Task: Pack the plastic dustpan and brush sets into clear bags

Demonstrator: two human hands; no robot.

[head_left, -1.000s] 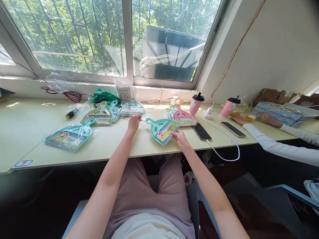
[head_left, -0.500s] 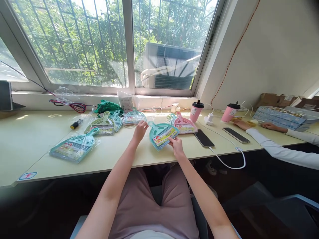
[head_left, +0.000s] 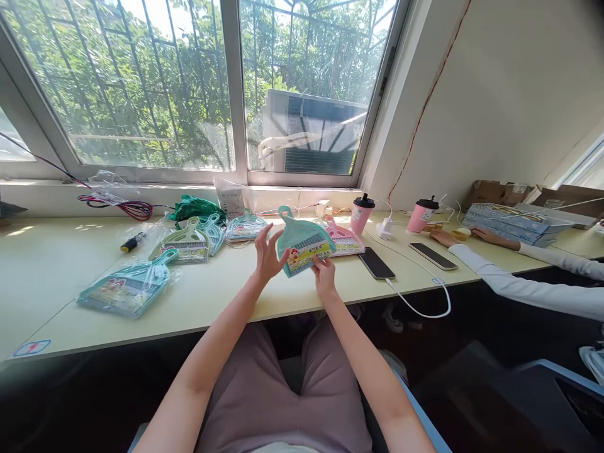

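Note:
A teal dustpan (head_left: 302,233) with a small brush and a yellow printed label is held up over the table in front of me. My right hand (head_left: 324,275) pinches its lower edge, thumb on the front near the label. My left hand (head_left: 268,253) is beside its left edge, fingers spread and raised; the thumb comes close to the dustpan, and I cannot tell whether it touches. Behind lies a pink dustpan set (head_left: 343,239), partly hidden. To the left are a bagged teal dustpan set (head_left: 127,286) and a green dustpan set (head_left: 184,244).
A phone (head_left: 376,263) on a white cable and a second phone (head_left: 433,256) lie to the right. Pink cups (head_left: 361,215) with black lids stand behind. A screwdriver (head_left: 133,242) lies left. Another person's hands (head_left: 443,237) rest near blue boxes (head_left: 509,221).
The dustpan has been turned more upright, its handle now pointing up. My left hand has come away from near the handle and opened at its left side. The view has shifted right.

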